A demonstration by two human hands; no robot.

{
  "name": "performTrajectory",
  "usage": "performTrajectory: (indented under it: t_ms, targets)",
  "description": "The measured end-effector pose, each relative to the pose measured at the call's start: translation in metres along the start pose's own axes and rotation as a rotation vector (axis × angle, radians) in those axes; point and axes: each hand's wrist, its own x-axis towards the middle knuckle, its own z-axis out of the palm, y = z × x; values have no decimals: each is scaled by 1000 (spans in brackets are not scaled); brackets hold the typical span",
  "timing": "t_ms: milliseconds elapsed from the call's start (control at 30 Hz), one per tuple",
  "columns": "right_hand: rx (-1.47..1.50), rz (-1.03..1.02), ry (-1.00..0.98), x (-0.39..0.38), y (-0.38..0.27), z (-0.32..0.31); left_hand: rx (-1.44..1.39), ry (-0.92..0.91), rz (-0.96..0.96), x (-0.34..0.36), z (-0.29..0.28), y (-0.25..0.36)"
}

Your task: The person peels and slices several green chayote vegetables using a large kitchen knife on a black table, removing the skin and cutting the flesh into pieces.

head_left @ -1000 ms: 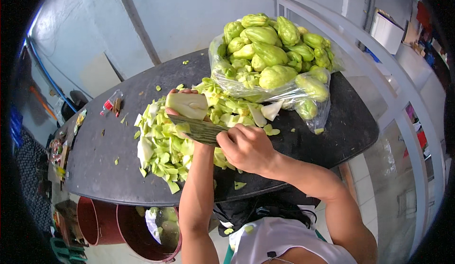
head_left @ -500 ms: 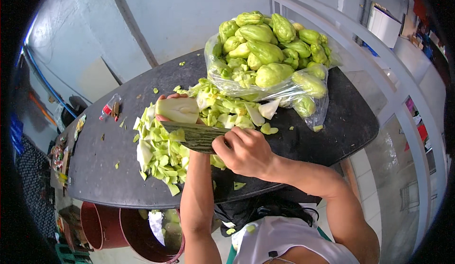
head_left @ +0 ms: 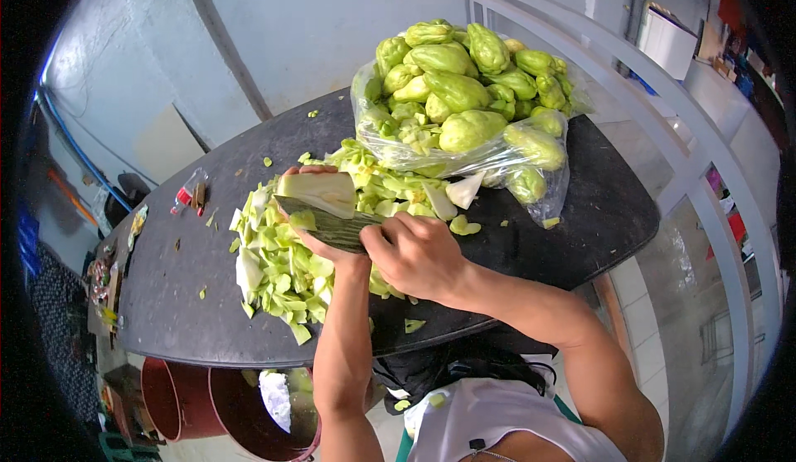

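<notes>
My left hand (head_left: 327,246) grips a pale, cut chayote piece (head_left: 317,191), its fingers showing along the upper edge. Just below that piece is a wide, streaked knife blade (head_left: 327,228), lying across my palm; my right hand (head_left: 414,255) is closed round its handle. Around and under my hands, a heap of light-green peels and white offcuts (head_left: 274,279) covers part of the dark curved table (head_left: 174,296). Behind the heap, a clear plastic bag (head_left: 547,196) bulges with several whole green chayotes (head_left: 464,130).
A small red-and-clear item (head_left: 191,192) lies at the table's left. Red tubs (head_left: 170,400) stand beneath the front edge, one holding liquid and scraps. A white railing (head_left: 688,147) runs along the right. A pale wall (head_left: 290,31) with blue hose stands behind.
The blade and both hands have shifted slightly against the chayote piece, with small changes in tilt. The whole view has drifted a little. Both hands keep their hold.
</notes>
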Motion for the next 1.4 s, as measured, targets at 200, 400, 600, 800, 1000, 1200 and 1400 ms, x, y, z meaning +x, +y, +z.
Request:
performTrajectory:
  t_ms: [200, 400, 600, 800, 1000, 1200, 1400]
  targets:
    - [-5, 45, -17, 4, 0, 4, 205, -11, 0, -3, 4, 0]
    - [358, 255, -87, 15, 24, -8, 393, -13, -39, 2, 12, 5]
    - [506, 324, -115, 22, 42, -22, 295, -57, -199, 6, 2, 7]
    - [411, 352, -79, 20, 65, -30, 432, -32, -301, 6, 13, 13]
    - [403, 507, 35, 16, 68, -34, 151, 0, -487, 14, 1, 13]
    - [204, 488, -9, 21, 78, -47, 53, 362, -636, 26, -8, 44]
    - [624, 547, 406, 5, 95, -50, 647, 348, -351, -11, -28, 178]
